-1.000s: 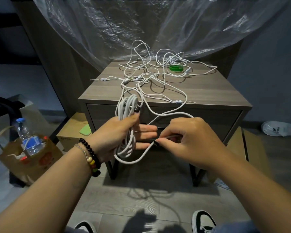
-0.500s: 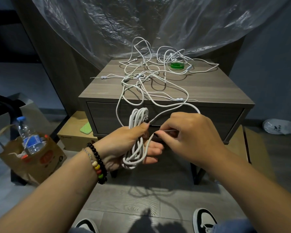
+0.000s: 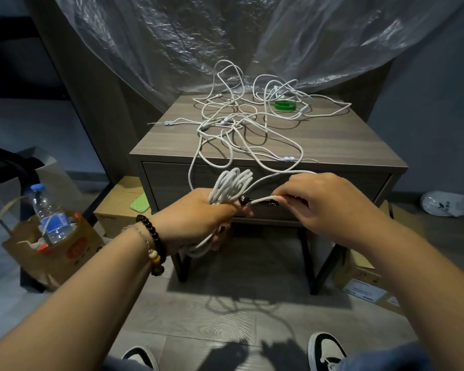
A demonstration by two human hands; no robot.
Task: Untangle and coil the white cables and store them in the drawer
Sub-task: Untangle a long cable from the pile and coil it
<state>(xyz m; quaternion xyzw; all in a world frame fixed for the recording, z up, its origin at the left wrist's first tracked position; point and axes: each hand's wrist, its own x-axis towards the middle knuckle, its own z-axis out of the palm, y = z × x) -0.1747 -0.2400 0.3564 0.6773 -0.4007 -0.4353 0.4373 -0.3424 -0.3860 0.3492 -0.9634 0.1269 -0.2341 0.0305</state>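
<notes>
A tangle of white cables (image 3: 241, 121) sprawls over the top of the wooden nightstand (image 3: 359, 145). My left hand (image 3: 198, 218) grips a coil of white cable (image 3: 232, 186) in front of the closed drawer (image 3: 169, 183). My right hand (image 3: 324, 202) pinches the free strand of that cable just right of the coil. From my hands the cable runs up onto the tabletop and into the tangle.
A green ring (image 3: 285, 105) lies among the cables at the back. Clear plastic sheeting (image 3: 225, 36) hangs behind. A paper bag with a water bottle (image 3: 50, 212) stands on the floor at left. Cardboard boxes (image 3: 118, 207) sit beside and under the nightstand.
Both hands have risen closer to the drawer front. My right hand has brought the strand over to the coil, and the loose loop below has been drawn in.
</notes>
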